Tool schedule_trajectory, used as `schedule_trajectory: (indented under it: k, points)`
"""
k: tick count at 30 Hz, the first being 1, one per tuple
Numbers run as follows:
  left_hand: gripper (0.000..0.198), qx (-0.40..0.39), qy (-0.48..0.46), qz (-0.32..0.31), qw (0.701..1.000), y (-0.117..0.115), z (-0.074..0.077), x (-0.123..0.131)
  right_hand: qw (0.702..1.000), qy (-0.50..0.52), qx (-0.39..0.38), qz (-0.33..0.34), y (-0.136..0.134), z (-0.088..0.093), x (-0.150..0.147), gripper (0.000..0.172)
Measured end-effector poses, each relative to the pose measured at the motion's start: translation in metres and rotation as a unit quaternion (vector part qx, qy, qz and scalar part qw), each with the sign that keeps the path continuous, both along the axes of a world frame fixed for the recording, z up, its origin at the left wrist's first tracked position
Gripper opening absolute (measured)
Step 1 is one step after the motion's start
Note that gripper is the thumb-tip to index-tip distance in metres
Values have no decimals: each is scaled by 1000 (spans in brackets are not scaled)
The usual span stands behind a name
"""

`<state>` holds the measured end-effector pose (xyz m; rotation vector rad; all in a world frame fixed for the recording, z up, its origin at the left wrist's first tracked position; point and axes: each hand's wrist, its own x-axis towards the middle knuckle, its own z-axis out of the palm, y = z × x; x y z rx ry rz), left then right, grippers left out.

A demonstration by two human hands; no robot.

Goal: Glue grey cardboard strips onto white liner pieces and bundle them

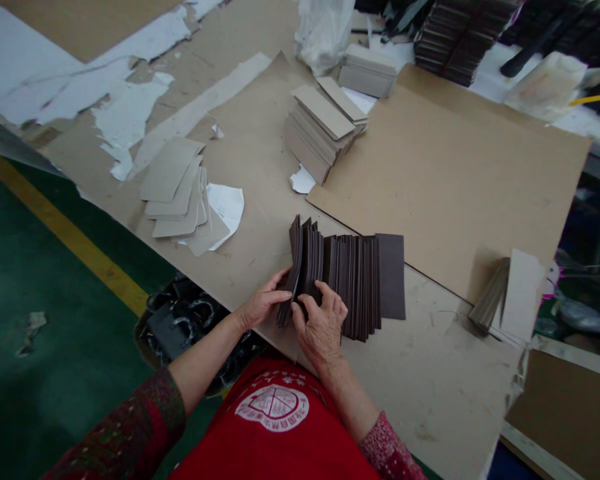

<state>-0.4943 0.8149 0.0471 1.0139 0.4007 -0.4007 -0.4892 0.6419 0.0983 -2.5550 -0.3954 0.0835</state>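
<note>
A row of dark brown folded pieces (353,283) stands on edge near the front edge of the table, with a flat dark piece (393,277) at its right end. My left hand (265,303) grips the leftmost dark pieces, its thumb on their near side and its fingers behind them. My right hand (323,323) rests against the front of the row, fingers bent, its thumb and fingertips on the dark pieces just right of my left hand. What its fingertips pinch, if anything, is too small to tell.
Grey cards (173,180) lie fanned at the left, and stacked cards (323,123) stand behind the row. A large board (460,180) covers the right back. More cards (517,293) lean at the right edge. Below the table's left edge is a container of black items (180,327).
</note>
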Motion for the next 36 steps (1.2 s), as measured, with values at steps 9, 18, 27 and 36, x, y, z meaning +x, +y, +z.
schedule_trajectory:
  k: [9, 18, 27, 36]
  points:
    - [68, -1, 2, 0, 1000, 0, 1, 1, 1000, 7, 1, -1, -1, -1, 0, 13]
    - [70, 3, -2, 1, 1000, -2, 2, 1, 1000, 8, 0, -3, 1, 1, 0, 19]
    - [69, -5, -3, 0, 1000, -1, 2, 2, 1000, 24, 6, 1, 0, 2, 0, 18]
    - [67, -2, -6, 0, 1000, 1, 0, 0, 1000, 9, 7, 6, -2, 0, -1, 35]
